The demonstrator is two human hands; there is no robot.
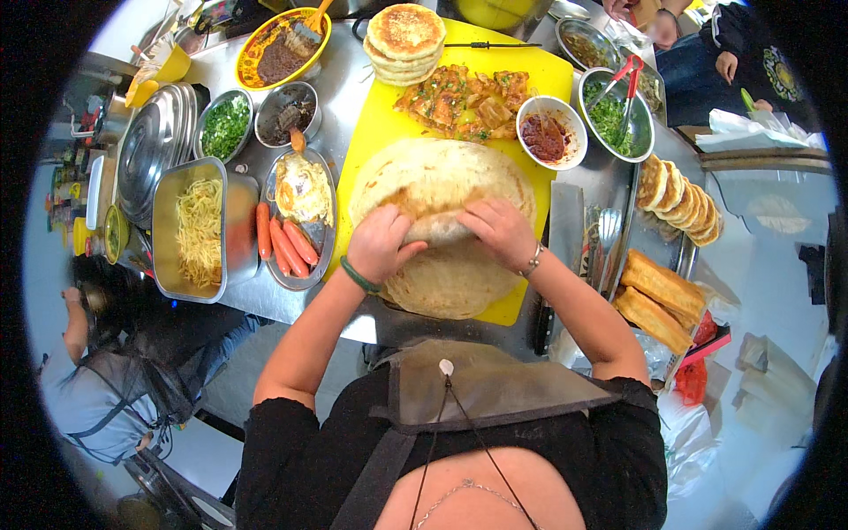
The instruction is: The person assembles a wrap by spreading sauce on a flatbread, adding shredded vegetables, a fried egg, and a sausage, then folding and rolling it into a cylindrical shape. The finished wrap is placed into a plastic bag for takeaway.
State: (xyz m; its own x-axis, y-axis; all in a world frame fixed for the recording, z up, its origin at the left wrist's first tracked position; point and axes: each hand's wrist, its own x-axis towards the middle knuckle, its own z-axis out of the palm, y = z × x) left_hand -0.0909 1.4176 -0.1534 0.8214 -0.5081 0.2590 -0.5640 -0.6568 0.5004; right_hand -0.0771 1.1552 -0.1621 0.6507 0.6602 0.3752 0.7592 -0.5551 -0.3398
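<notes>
Both my hands grip a large, thin, browned flatbread (442, 172) on a yellow cutting board (371, 124). My left hand (380, 245), with a dark green bangle at the wrist, has its fingers curled over the bread's near edge. My right hand (501, 234), wearing a bracelet, pinches the same edge farther right. Between them the edge is bunched into a thick fold. Nearer me lies another stretch of flatbread (455, 283); whether it is a separate sheet I cannot tell. Beyond them, chopped, sauced meat-like filling (464, 102) with green bits is spread on the board.
Round flatbreads (405, 35) are stacked at the back. Left stand a steel tub (243, 225) of shreds and an oval plate (329, 199) with sausages and fried egg. Right are a red-sauce bowl (579, 146), a herb bowl (643, 146), a broad blade (565, 212) and fried dough sticks (654, 322).
</notes>
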